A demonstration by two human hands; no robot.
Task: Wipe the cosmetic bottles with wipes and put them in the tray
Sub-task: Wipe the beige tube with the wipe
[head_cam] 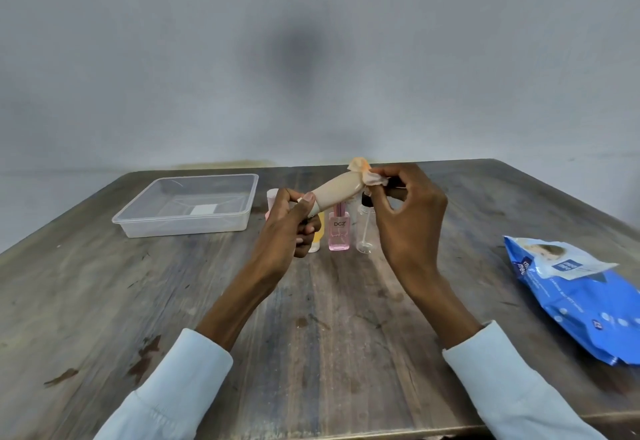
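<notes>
Hands [346, 217] around beige tube [335, 190]

Pale blue long sleeves [194, 367] — buttoned cuffs at both wrists — bare hands beyond.

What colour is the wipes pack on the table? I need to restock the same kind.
Blue, with a white label flap, seen in the head view: wipes pack.
</notes>
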